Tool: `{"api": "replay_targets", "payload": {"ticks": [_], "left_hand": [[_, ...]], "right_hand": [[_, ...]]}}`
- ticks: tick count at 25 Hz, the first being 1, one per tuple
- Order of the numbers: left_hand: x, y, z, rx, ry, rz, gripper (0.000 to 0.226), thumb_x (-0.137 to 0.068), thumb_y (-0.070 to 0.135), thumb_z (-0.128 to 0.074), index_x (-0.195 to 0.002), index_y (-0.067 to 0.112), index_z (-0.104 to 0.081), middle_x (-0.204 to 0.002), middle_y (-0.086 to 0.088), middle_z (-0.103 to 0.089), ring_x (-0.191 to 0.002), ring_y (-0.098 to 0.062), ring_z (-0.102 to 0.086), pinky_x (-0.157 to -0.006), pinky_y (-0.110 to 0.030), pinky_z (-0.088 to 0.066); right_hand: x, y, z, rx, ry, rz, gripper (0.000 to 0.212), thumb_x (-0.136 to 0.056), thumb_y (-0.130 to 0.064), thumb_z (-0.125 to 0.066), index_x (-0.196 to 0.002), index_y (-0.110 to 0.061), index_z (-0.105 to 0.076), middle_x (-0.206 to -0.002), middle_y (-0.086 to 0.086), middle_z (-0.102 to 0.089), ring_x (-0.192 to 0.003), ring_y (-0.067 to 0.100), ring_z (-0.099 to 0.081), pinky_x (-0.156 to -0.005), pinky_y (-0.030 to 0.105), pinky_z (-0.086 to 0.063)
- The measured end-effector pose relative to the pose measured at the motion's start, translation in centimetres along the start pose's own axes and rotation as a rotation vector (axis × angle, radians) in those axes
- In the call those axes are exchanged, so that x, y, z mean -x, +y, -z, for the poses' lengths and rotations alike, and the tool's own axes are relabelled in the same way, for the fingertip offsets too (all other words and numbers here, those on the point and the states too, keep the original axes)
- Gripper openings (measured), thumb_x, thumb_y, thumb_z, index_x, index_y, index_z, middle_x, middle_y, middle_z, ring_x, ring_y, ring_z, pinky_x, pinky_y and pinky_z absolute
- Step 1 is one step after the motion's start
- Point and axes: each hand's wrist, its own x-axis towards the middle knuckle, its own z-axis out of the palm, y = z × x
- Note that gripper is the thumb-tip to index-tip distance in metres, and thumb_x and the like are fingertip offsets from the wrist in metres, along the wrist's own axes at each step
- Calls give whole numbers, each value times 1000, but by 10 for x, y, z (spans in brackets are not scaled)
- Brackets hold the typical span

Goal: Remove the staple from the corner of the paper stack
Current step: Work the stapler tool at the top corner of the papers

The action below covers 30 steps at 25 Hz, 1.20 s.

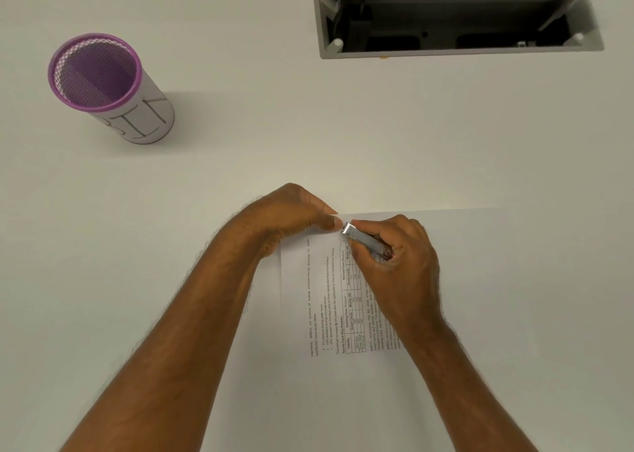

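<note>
While left hand (pixel 291 216) pinches paper stack (pixel 326 314) corner, metal tool (pixel 365 240) tip beside fingers (pixel 327 224)

The white desk (pixel 240 163) carried a paper stack (pixel 480 280), a purple mesh cup (pixel 109 91) and a recessed cable box (pixel 456 20).

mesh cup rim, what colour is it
Purple, on the cup at far left; head view.
</note>
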Motion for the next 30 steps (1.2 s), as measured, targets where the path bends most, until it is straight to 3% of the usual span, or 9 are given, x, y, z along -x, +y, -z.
{"api": "replay_targets", "payload": {"ticks": [2,5,8,12,17,22,27,30], "left_hand": [[0,0,0,-5,2,-5,6,-82,18,-83,-88,16,-84,-93,-1,-79,-98,-17,-67,-82,-31,-47],[1,1,0,-3,-1,-11,9,-83,17,-82,-92,14,-84,-95,-2,-80,-103,-21,-68,-93,-36,-51],[3,2,1,-6,-5,-7,15,-86,18,-80,-99,11,-83,-102,-7,-80,-109,-26,-70,-106,-47,-51],[4,3,1,-6,5,3,18,-86,18,-80,-101,9,-82,-105,-8,-79,-110,-28,-70,-109,-51,-50],[4,3,1,-25,-7,-7,16,-87,19,-79,-100,10,-82,-102,-7,-80,-106,-26,-71,-105,-47,-52],[4,4,2,-29,-15,0,15,-87,18,-80,-100,10,-83,-98,-8,-81,-102,-26,-72,-95,-40,-55],[6,6,1,-41,-19,-5,16,-90,20,-77,-101,10,-82,-101,-9,-81,-106,-28,-72,-106,-47,-52],[7,6,1,-28,-17,-14,19,-90,20,-77,-104,9,-81,-103,-9,-81,-107,-28,-73,-107,-49,-52]], "right_hand": [[-3,-1,0,-70,-22,-20,20,-86,-29,-81,-105,-26,-79,-90,-12,-69,-84,10,-62,-72,36,-55],[-4,-3,0,-83,-24,3,20,-86,-30,-80,-106,-27,-78,-93,-13,-68,-85,9,-65,-73,36,-56],[-5,3,5,-122,-30,9,20,-87,-27,-80,-107,-25,-78,-96,-11,-67,-86,6,-66,-74,25,-56],[-8,7,8,-110,-63,-5,24,-88,-29,-80,-110,-21,-78,-99,-9,-69,-87,5,-66,-75,14,-54],[-10,3,7,-107,-73,-1,23,-87,-31,-79,-109,-26,-78,-99,-13,-68,-87,3,-65,-74,15,-53],[-11,0,6,-123,-65,-18,23,-87,-30,-80,-109,-27,-79,-98,-13,-68,-86,5,-67,-72,26,-57],[-11,3,6,-163,-97,-111,26,-88,-36,-79,-114,-30,-77,-103,-16,-71,-94,5,-69,-80,31,-61],[-15,6,6,-256,-124,-172,29,-89,-38,-78,-115,-26,-77,-105,-16,-74,-98,2,-71,-84,23,-60]]}}
